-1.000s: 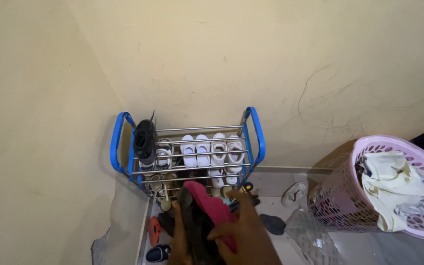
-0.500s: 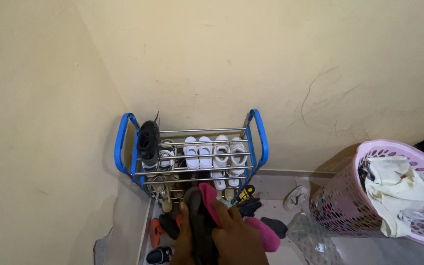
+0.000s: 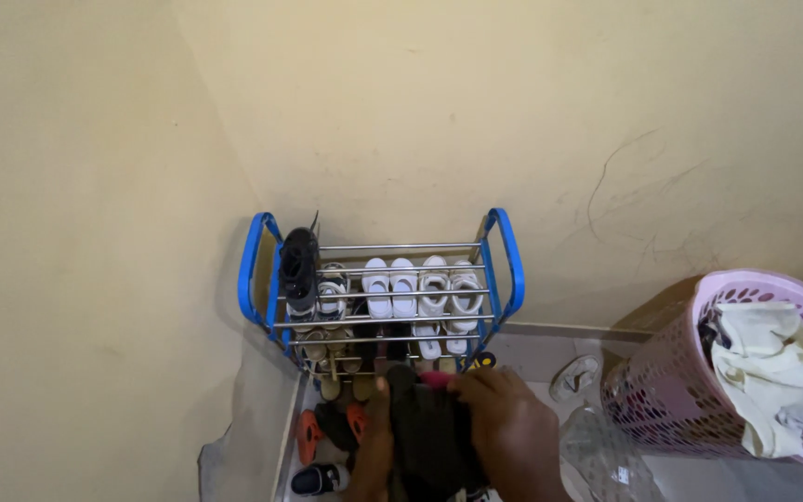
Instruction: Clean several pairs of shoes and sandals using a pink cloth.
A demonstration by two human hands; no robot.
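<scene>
Both my hands hold a dark slipper (image 3: 425,437) with a pink lining at the bottom middle of the head view. My left hand (image 3: 375,446) grips its left side and my right hand (image 3: 511,432) its right side, fingers curled over the top. Just beyond stands a blue and steel shoe rack (image 3: 504,265) in the room corner. On its top shelf lie white sandals (image 3: 420,288) and a black shoe (image 3: 299,270). More shoes fill the lower shelves.
A pink perforated laundry basket (image 3: 662,390) with pale cloth (image 3: 778,367) stands at the right. Loose footwear lies on the floor: an orange slipper (image 3: 309,435), a dark sandal (image 3: 318,479), a white shoe (image 3: 576,376). A clear plastic bag (image 3: 606,455) lies by the basket. Walls close the left and back.
The slipper has turned so its pink lining is now mostly hidden and the dark side faces up. My right hand has moved over its right side. The view has shifted slightly left.
</scene>
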